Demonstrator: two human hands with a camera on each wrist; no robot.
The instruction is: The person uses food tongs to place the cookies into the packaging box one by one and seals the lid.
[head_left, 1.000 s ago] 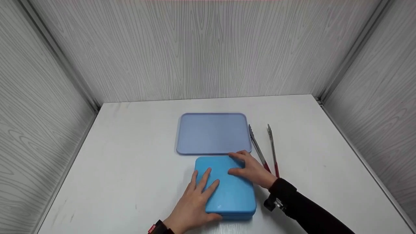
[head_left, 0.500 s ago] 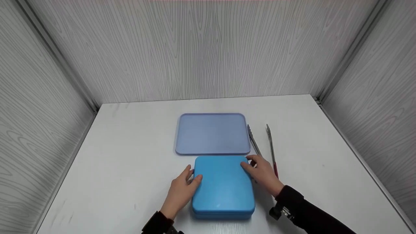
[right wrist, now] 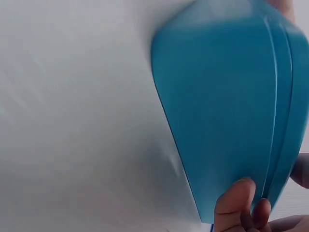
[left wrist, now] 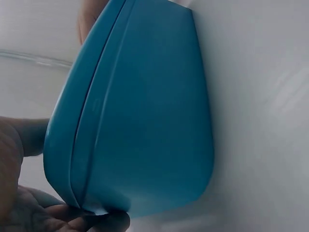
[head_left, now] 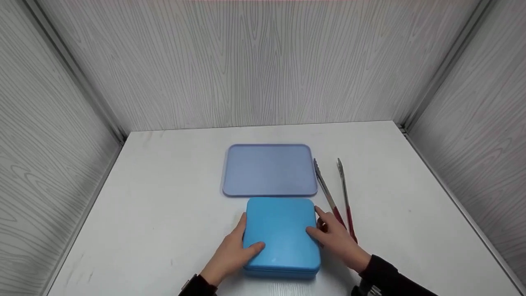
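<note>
A blue lidded box (head_left: 283, 232) with rounded corners stands on the white table, its lid on. My left hand (head_left: 231, 251) grips its left side, thumb over the lid and fingers along the side. In the left wrist view, fingertips (left wrist: 116, 221) lie at the seam below the lid (left wrist: 67, 130). On the opposite side my right hand (head_left: 340, 242) holds the box, thumb on top and the other fingers bent against the side. The right wrist view shows fingertips (right wrist: 236, 195) touching the box wall (right wrist: 217, 106) close to the rim.
A flat pale blue-violet tray (head_left: 269, 170) lies just behind the box. Metal tongs (head_left: 345, 195) with red handles lie spread beside the tray, close to my right hand. Grey wood-grain panels (head_left: 263, 61) enclose the table at the back and both sides.
My left hand has gone from lying spread on the lid to gripping the left side. My right hand has slid from the far right corner toward me along the right side. The box stays put.
</note>
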